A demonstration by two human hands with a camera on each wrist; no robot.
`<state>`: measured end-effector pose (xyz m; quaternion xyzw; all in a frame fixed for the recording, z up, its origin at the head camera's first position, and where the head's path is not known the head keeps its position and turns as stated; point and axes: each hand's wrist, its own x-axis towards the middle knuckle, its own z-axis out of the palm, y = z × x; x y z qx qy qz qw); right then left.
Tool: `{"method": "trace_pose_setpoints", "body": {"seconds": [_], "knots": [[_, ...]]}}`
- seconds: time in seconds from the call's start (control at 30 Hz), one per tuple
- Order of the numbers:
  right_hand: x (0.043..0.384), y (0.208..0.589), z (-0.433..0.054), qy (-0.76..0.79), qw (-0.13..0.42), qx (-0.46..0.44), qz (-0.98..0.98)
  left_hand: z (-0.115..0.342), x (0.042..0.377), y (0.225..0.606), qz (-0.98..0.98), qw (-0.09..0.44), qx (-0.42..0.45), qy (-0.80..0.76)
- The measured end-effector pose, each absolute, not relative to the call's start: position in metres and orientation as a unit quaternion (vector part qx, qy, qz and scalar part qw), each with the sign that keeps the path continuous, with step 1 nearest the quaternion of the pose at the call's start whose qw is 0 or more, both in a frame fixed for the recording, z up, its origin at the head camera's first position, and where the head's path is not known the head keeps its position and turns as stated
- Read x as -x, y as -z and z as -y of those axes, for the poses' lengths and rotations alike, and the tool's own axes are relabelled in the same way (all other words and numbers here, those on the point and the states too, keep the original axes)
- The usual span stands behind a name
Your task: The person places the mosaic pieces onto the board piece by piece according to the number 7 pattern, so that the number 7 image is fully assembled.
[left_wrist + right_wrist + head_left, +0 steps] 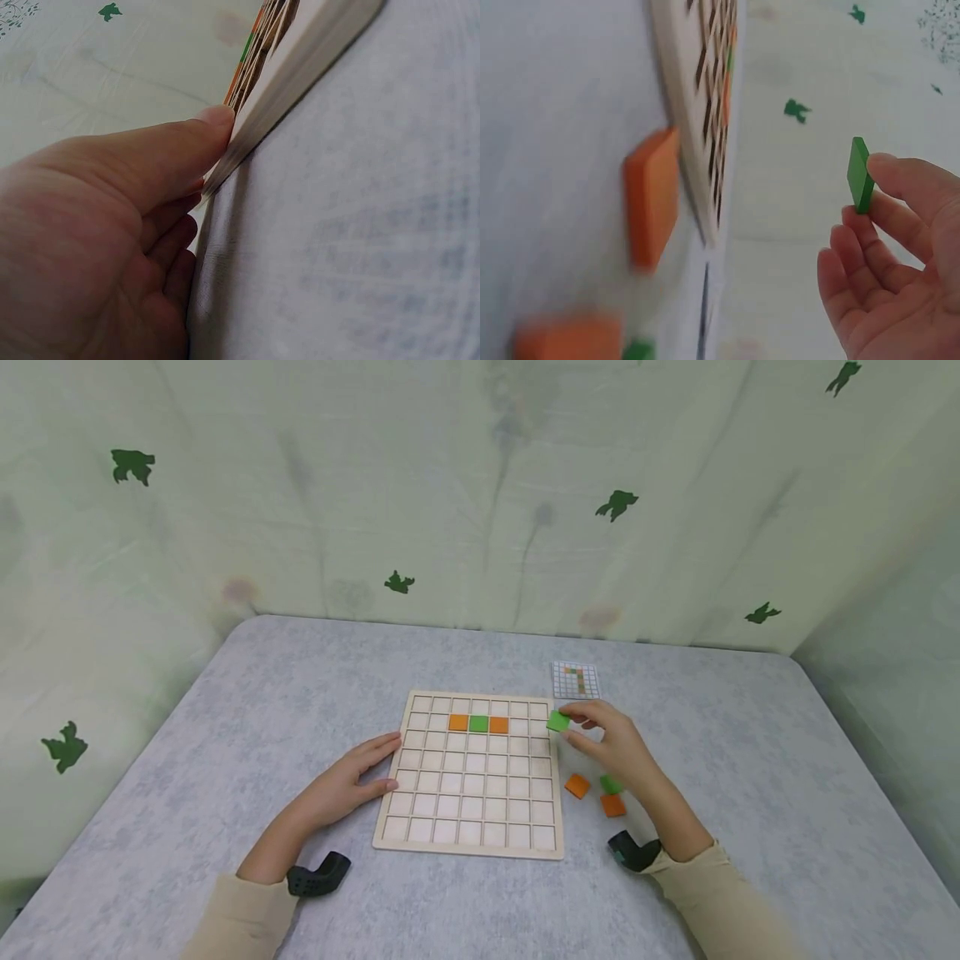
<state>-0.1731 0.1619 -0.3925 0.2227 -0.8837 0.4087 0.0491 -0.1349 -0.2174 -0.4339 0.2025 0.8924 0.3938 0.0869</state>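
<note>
A pale wooden grid board (450, 785) lies on the table. In its second row from the far edge sit an orange tile (458, 722), a green tile (478, 723) and another orange tile (498, 725), side by side. My left hand (341, 785) rests against the board's left edge, thumb and fingers touching it; the left wrist view shows the thumb (180, 150) at the rim. Between thumb and fingertips, my right hand (611, 739) pinches a green square tile (859, 176), held up over the board's far right edge.
Right of the board lie loose tiles: an orange one (577, 786), a green one (611, 784) partly behind the wrist, and another orange one (612, 806). Beyond the right hand is a small card (576, 680) printed with a coloured grid. A patterned cloth wall (465, 485) stands behind the table.
</note>
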Motion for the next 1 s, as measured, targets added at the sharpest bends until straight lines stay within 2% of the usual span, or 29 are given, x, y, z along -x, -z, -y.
{"method": "trace_pose_setpoints", "body": {"seconds": [0.37,0.63,1.0], "knots": [[0.191,0.408,-0.101,-0.457,0.013,-0.270,0.847,0.218,0.135,0.436,-0.892,0.087,-0.205,-0.394],[0.191,0.429,-0.097,-0.439,-0.049,-0.239,0.865,0.216,0.137,0.437,-0.891,0.088,-0.210,-0.392],[0.192,0.429,-0.093,-0.410,-0.056,-0.245,0.877,0.218,0.138,0.437,-0.895,0.084,-0.204,-0.388]]}}
